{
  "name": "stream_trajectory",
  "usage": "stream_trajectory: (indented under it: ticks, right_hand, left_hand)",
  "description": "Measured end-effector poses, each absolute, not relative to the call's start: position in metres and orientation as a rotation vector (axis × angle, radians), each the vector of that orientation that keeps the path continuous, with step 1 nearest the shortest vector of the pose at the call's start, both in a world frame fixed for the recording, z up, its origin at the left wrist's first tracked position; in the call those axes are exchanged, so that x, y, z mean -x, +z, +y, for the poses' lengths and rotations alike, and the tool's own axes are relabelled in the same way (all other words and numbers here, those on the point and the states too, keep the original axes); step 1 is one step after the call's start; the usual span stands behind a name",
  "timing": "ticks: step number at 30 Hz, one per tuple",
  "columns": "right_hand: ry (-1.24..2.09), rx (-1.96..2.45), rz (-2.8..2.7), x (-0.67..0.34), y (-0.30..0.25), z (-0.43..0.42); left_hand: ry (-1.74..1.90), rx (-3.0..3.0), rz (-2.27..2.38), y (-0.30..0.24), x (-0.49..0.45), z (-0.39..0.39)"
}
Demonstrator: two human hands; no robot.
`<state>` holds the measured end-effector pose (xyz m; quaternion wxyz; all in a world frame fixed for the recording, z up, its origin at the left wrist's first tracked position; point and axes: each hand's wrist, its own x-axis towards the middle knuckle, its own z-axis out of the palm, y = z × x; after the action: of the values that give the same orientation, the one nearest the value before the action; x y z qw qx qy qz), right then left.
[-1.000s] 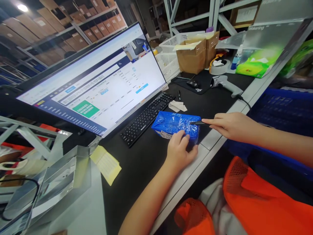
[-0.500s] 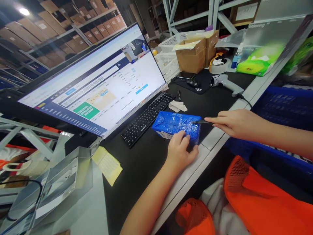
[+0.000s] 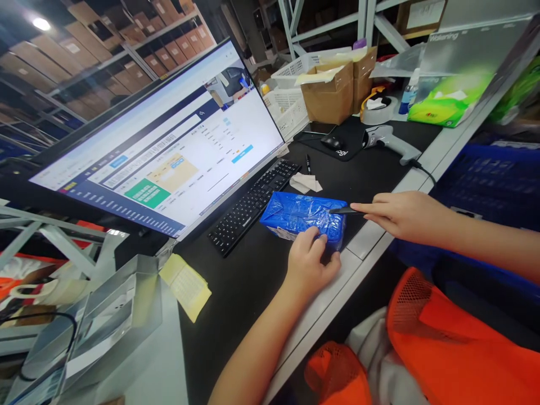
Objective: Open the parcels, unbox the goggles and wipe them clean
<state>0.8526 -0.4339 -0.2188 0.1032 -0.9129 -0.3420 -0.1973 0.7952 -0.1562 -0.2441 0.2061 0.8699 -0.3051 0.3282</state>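
A blue package [image 3: 291,211] wrapped in shiny clear film lies on the black desk mat in front of the keyboard. My left hand [image 3: 310,261] grips its near side, with bent fingers on the edge and the thumb by the lower right corner. In my right hand [image 3: 394,212] is a thin dark knife [image 3: 348,210], its handle largely hidden in the closed fingers. The forefinger stretches along the knife, and the tip touches the wrapped top near the package's right end.
Behind the package are a keyboard [image 3: 253,205], a scrap of paper [image 3: 305,183] and a large monitor [image 3: 169,146]. A barcode scanner [image 3: 390,143] and mouse [image 3: 332,142] lie farther back. Yellow papers [image 3: 185,287] rest at left. Cardboard boxes [image 3: 327,95] stand behind.
The knife tip and my right hand have shifted very slightly left over the package. My left hand keeps its hold on the near side.
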Motion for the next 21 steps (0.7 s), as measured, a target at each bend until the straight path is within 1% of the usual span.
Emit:
stream_trajectory:
  ticks: [3,5,8,10,15,21]
  right_hand:
    - [-0.518,2.891,-0.802,-0.868,-0.212,-0.450]
    - [-0.502,2.944,-0.668,-0.879,-0.208,-0.457]
    - [-0.569,2.805,-0.643,-0.884,-0.204,-0.461]
    - [-0.558,2.678,-0.737,-0.879,-0.203,-0.460]
    - [-0.362,2.536,-1.049,-0.857,-0.193,-0.453]
    - [-0.327,2.646,-1.109,-0.855,-0.185,-0.444]
  left_hand:
    - [0.940,-2.410,-0.856,-0.243,-0.794,-0.157]
    - [0.941,-2.407,-0.843,-0.243,-0.794,-0.157]
    - [0.923,-2.406,-0.815,-0.242,-0.793,-0.155]
    - [0.888,-2.406,-0.799,-0.237,-0.791,-0.153]
    - [0.627,-2.510,-0.641,-0.206,-0.796,-0.162]
    - [0.245,-2.853,-0.295,-0.166,-0.828,-0.183]
